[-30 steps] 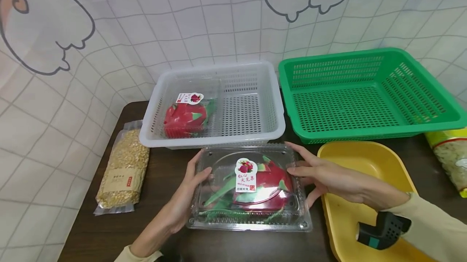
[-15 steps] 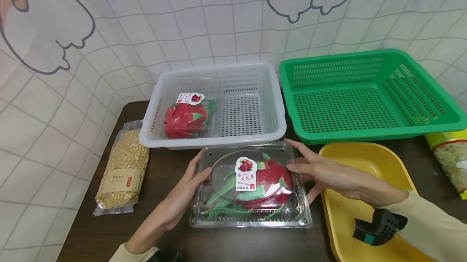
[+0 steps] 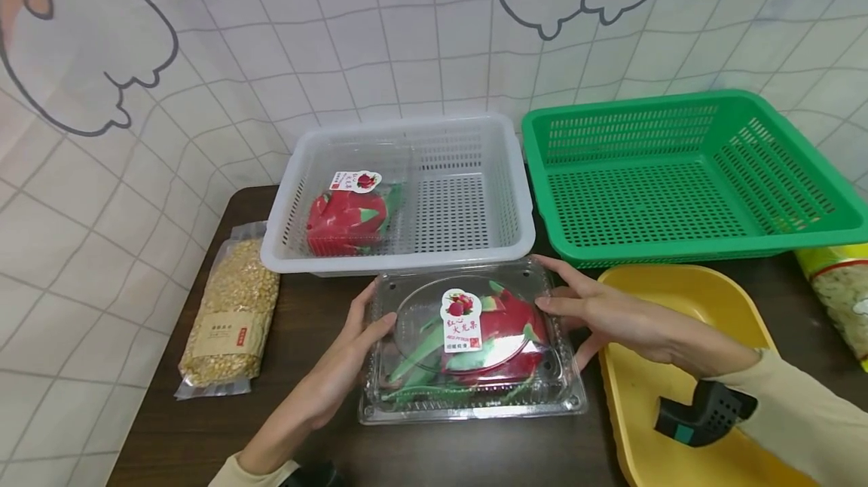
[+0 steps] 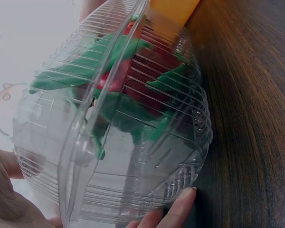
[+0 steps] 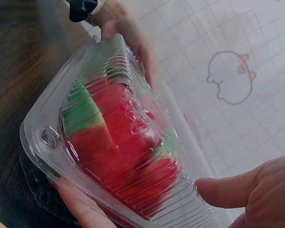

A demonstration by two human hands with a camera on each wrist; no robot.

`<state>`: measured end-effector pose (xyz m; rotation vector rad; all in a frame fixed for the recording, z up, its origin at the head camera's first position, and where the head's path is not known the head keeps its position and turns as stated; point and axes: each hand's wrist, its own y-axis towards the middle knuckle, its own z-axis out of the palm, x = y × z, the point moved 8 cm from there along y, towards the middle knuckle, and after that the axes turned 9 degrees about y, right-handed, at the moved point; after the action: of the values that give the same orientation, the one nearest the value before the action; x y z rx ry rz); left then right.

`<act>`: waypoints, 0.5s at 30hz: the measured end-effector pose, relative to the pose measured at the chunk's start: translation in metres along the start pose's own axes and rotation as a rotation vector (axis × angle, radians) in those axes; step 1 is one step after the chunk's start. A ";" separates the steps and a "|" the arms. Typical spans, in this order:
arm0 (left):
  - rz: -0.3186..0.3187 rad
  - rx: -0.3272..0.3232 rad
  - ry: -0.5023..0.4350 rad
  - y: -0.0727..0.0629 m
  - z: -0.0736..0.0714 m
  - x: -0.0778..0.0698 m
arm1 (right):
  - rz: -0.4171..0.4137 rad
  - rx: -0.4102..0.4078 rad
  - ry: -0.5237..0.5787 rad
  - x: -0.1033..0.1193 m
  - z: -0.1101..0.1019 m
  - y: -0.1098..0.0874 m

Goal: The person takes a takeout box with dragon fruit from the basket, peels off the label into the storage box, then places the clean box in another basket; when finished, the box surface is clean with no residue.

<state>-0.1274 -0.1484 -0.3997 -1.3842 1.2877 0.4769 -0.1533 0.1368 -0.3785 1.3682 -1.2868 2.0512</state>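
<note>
A clear plastic clamshell box [image 3: 417,298] with a white label [image 3: 462,321] is in front of the white basket in the head view. Inside it lies a red dragon fruit [image 3: 518,325] with green scales. My left hand [image 3: 342,366] grips the box's left side, thumb on the lid. In the left wrist view, its fingertips [image 4: 179,206] reach round the box's lower part. At the right side my right hand [image 3: 597,313] holds the box between thumb and fingers. The right wrist view shows that thumb [image 5: 223,191] against the ribbed wall. Whether the box touches the table cannot be told.
Behind stands a white basket [image 3: 407,261] with another boxed dragon fruit [image 3: 349,223]. A green basket [image 3: 698,246] is to its right. A yellow tray [image 3: 651,434] lies under my right forearm. Bagged yellow grains [image 3: 230,313] lie left; a yellow-topped bag [image 3: 841,283] lies far right.
The box tilts slightly, its front edge shifting a little up and right in the head view. Both hands keep their hold.
</note>
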 end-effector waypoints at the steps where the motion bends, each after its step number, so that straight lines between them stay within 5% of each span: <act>1: 0.004 -0.007 0.000 0.000 -0.001 0.000 | -0.003 0.003 0.000 0.000 0.000 0.000; 10: 0.009 -0.064 -0.021 -0.007 -0.006 0.005 | -0.013 0.013 0.034 -0.002 0.002 0.001; 15: 0.020 -0.125 0.055 -0.015 -0.013 0.003 | -0.017 0.007 0.037 -0.003 0.002 0.001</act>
<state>-0.1183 -0.1642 -0.3925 -1.4988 1.3359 0.5438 -0.1517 0.1354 -0.3814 1.3331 -1.2498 2.0623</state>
